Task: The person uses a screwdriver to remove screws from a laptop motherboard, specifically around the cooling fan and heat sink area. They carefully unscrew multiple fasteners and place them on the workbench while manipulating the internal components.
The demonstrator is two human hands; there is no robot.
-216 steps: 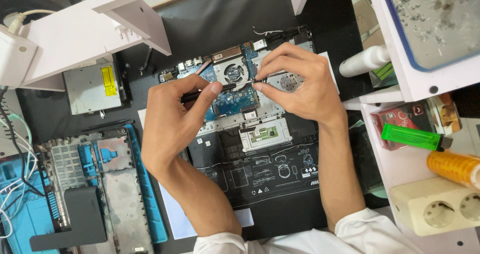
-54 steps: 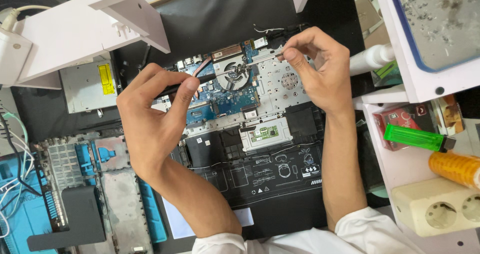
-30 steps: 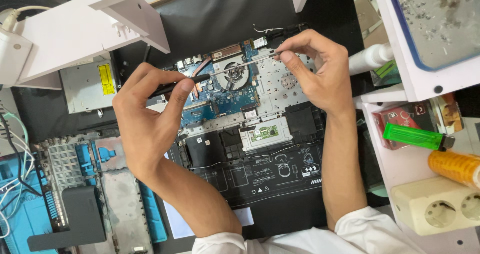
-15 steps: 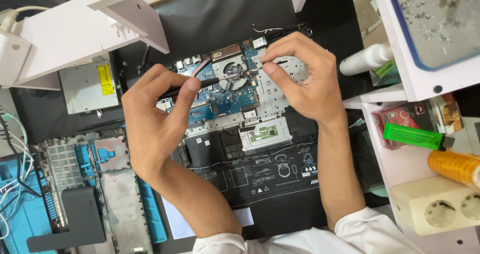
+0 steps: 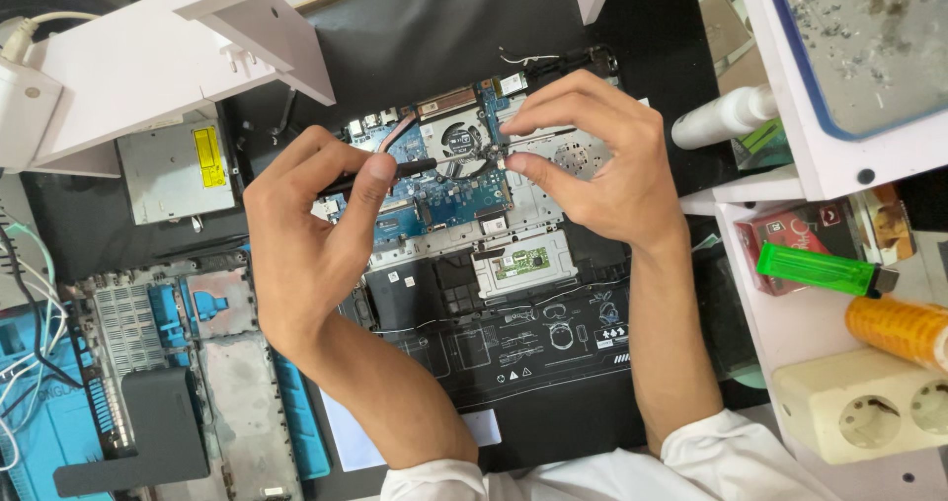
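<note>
The left hand [image 5: 306, 234] pinches a dark-handled screwdriver [image 5: 395, 170] between thumb and forefinger and lays it almost flat, its tip by the cooling fan [image 5: 462, 146] near the far edge of the opened laptop [image 5: 513, 343], while the right hand [image 5: 602, 160] closes thumb and fingertips around the tip end — probably to steady it on a small screw, though I cannot tell whether a screw is held. Around the laptop lie a silver optical drive [image 5: 178, 170] toward the far left, a stripped chassis [image 5: 188, 363] at the near left edge, and on the white shelf [image 5: 780, 333] to the right a green lighter [image 5: 820, 269] and a power strip [image 5: 869, 407] — nothing blocks the fan but the hands themselves.
</note>
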